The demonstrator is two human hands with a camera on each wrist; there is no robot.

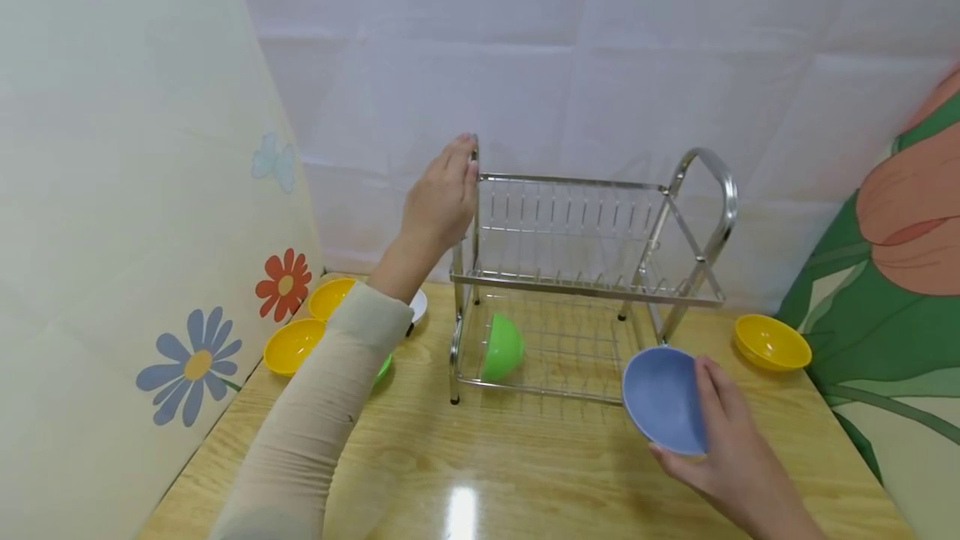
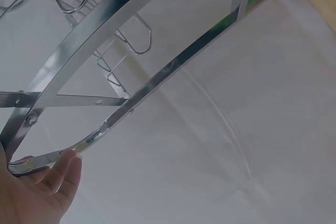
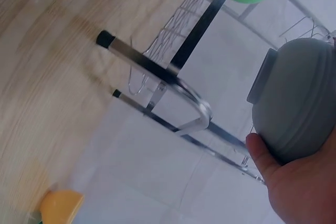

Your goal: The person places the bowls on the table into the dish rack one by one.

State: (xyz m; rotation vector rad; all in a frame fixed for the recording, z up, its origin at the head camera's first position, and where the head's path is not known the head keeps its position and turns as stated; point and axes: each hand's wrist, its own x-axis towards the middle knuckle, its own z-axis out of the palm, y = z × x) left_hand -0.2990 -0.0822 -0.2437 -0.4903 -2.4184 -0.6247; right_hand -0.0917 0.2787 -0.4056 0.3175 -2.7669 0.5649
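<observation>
A two-tier metal dish rack [image 1: 587,290] stands on the wooden table against the back wall. My left hand [image 1: 442,198] holds the top of its left arched side frame; in the left wrist view, the fingers [image 2: 71,174] curl at the arch's end. A blue bowl [image 1: 663,400] is gripped at its right rim by my right hand [image 1: 731,448], in front of the rack's right side, its inside toward the head camera. The right wrist view shows this bowl's outside [image 3: 296,98] and foot. On the lower tier, at the left, a green bowl [image 1: 504,348] stands on its side.
Two yellow bowls [image 1: 291,348] sit at the table's left, near the wall. Partly hidden by my left sleeve are a white object [image 1: 420,305] and something green [image 1: 385,368]. Another yellow bowl [image 1: 772,343] is right of the rack. Printed cloths surround the table.
</observation>
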